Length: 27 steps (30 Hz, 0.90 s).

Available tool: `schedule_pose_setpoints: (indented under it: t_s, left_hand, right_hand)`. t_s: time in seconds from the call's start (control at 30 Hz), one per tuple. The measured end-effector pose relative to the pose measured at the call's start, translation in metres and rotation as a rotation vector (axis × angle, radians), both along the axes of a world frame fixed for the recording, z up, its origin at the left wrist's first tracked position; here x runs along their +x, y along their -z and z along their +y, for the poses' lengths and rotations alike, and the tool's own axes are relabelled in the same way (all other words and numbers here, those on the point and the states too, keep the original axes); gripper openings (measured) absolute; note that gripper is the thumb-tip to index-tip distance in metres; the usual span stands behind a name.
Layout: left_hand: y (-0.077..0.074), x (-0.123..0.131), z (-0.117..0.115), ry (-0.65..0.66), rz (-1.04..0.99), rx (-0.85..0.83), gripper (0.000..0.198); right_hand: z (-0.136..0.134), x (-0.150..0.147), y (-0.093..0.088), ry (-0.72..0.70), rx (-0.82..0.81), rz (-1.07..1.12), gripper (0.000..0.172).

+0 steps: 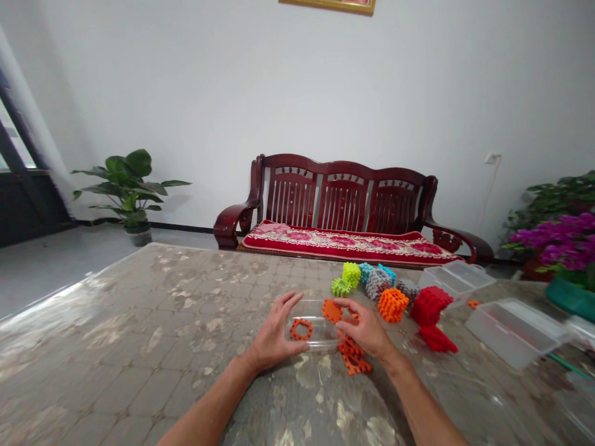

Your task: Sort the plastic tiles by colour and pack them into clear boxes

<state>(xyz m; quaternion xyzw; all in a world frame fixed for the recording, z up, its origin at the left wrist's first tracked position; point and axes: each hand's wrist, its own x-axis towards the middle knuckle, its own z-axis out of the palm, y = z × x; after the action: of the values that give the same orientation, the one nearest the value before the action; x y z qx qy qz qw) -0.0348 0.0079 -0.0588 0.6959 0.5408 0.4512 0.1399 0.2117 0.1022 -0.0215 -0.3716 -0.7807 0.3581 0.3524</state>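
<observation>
Left hand (277,334), widely spread, is clasping clear box (321,337); right hand (365,325) is pinching orange piece (331,311), narrow hold perhaps risking slippage.

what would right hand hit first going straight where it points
Beyond the orange piece it holds, the right hand would probably meet the left hand; depth is unclear, so the clear box might come first.
</observation>
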Motion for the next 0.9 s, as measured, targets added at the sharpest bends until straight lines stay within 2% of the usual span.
schedule_pose_setpoints:
  t_s: [0.13,0.27,0.37,0.5,0.67,0.77,0.9]
  left_hand:
    - [0.000,0.000,0.000,0.008,-0.001,0.010,0.098]
    - [0.000,0.000,0.000,0.008,0.001,0.020,0.098]
    - [0.000,0.000,-0.001,0.003,0.000,0.019,0.097]
    - [0.000,0.000,-0.001,0.017,-0.020,0.001,0.098]
    - [-0.002,0.001,-0.003,0.026,-0.044,-0.005,0.097]
    - [-0.002,0.001,-0.003,0.024,-0.051,-0.001,0.096]
    - [-0.002,0.001,-0.003,0.022,-0.046,0.005,0.095]
  right_hand:
    - [-0.001,0.000,0.002,-0.011,0.136,-0.056,0.046]
    - [0.003,0.001,0.007,-0.065,0.165,-0.042,0.044]
    - [0.007,0.002,0.013,-0.052,0.171,0.010,0.039]
    - [0.020,0.010,0.023,0.115,0.159,0.081,0.031]
    - [0.033,0.027,0.038,0.433,0.237,-0.010,0.040]
    - [0.032,0.032,0.043,0.509,0.321,-0.154,0.044]
    - [0.027,0.031,0.044,0.520,0.370,-0.336,0.047]
